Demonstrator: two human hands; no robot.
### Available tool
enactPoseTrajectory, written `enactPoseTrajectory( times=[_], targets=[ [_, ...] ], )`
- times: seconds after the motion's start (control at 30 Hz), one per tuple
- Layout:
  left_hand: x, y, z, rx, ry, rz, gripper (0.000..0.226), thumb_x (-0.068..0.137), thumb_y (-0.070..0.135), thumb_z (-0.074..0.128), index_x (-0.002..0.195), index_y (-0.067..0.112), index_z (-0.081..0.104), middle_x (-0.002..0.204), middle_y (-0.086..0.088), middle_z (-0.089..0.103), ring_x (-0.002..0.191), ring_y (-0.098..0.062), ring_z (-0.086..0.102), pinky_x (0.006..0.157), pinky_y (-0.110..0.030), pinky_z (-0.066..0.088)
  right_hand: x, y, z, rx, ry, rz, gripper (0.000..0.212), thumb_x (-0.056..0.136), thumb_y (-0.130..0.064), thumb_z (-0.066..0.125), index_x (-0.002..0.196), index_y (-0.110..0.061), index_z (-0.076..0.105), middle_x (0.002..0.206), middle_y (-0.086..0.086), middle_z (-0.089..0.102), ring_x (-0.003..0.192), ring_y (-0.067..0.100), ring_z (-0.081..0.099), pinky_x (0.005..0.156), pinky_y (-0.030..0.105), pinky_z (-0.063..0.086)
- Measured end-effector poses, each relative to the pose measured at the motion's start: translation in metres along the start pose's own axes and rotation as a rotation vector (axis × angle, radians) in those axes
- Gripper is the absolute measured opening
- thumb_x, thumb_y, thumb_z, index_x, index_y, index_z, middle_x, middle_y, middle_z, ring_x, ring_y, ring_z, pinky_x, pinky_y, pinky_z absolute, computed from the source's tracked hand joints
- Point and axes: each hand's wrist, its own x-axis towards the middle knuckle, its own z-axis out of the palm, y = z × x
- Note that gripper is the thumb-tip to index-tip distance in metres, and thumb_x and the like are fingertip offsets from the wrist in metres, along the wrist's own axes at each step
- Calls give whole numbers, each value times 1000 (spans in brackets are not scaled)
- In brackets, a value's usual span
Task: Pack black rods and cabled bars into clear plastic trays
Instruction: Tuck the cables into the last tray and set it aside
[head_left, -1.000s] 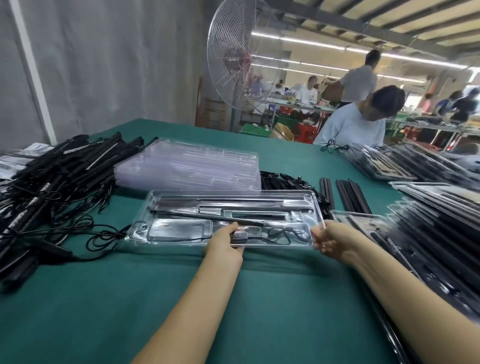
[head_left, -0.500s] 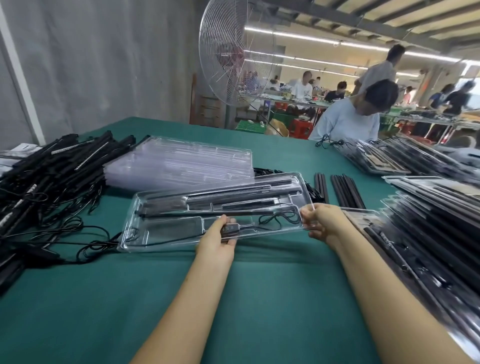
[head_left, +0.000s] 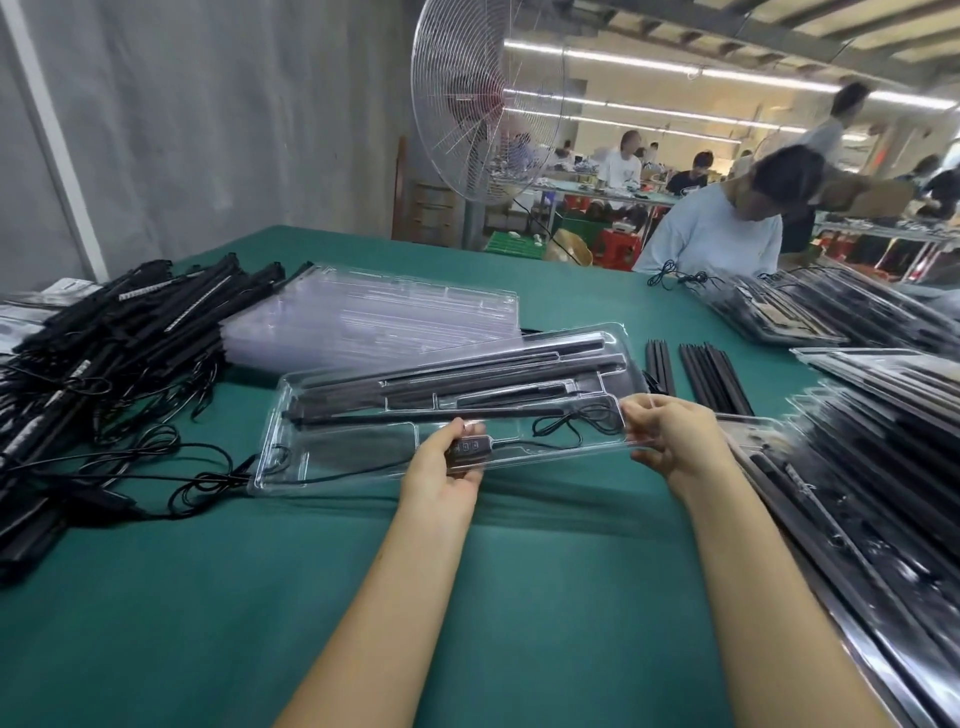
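Observation:
A clear plastic tray (head_left: 322, 457) holding black rods, a cabled bar and its small controller is tilted above the green table, right end higher. My left hand (head_left: 447, 462) grips its near edge by the controller. My right hand (head_left: 670, 436) pinches the tray's right near corner. A stack of clear trays (head_left: 374, 317) lies behind it. Cabled bars (head_left: 119, 343) are heaped at the left. Loose black rods (head_left: 711, 376) lie in two small groups right of the tray.
Filled trays (head_left: 883, 467) are stacked along the right side and at the far right (head_left: 800, 312). A person in a light shirt (head_left: 711, 234) sits across the table. A large fan (head_left: 483, 98) stands behind. Bare green table (head_left: 208, 597) lies in front of me.
The tray has risen off the table and tilted, its right end lifted and swung away from me. Both hands kept their hold and moved up with it.

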Motion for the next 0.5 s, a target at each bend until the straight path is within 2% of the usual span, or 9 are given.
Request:
enactPoseTrajectory(
  times=[0.1, 0.23, 0.3, 0.4, 0.43, 0.5],
  targets=[
    [1, 0, -1, -4, -1, -5, 16, 91, -1, 55, 75, 3, 55, 48, -7, 63, 41, -13, 62, 52, -25, 54, 0, 5, 2, 40, 25, -12, 16, 85, -2, 58, 75, -13, 63, 61, 0, 53, 52, 10, 46, 43, 18, 41],
    [4, -3, -3, -3, 1, -11, 16, 92, 1, 55, 75, 3, 56, 48, -7, 63, 47, -13, 62, 59, -26, 52, -1, 13, 4, 86, 27, -30, 14, 87, -5, 59, 76, -11, 64, 63, 2, 52, 56, 11, 46, 52, 23, 43],
    [4, -4, -2, 17, 5, -31, 17, 90, -1, 56, 74, 2, 56, 48, -6, 63, 43, -13, 62, 61, -27, 52, 0, 17, 4, 116, 40, -22, 16, 88, -5, 58, 75, -12, 64, 63, 1, 51, 56, 11, 46, 52, 23, 43],
    [4, -6, -1, 63, 50, -63, 17, 87, -3, 61, 71, 2, 56, 62, -9, 63, 55, -18, 61, 66, -29, 54, 2, 22, 2, 202, 98, 21, 15, 88, -2, 59, 75, -11, 60, 67, 2, 52, 61, 13, 48, 48, 22, 46],
    [5, -7, -1, 77, 68, -64, 18, 85, -4, 62, 70, 2, 55, 64, -10, 62, 59, -18, 59, 62, -29, 55, 2, 24, 1, 207, 110, 29, 15, 87, -2, 59, 75, -11, 59, 68, 2, 52, 61, 13, 48, 45, 21, 46],
    [6, -7, 0, 81, 73, -61, 20, 84, -8, 61, 68, 1, 54, 52, -10, 61, 52, -18, 60, 44, -24, 54, 0, 30, -2, 199, 89, 20, 15, 87, -3, 59, 75, -12, 61, 67, 1, 51, 61, 13, 47, 45, 20, 45]
  ],
)
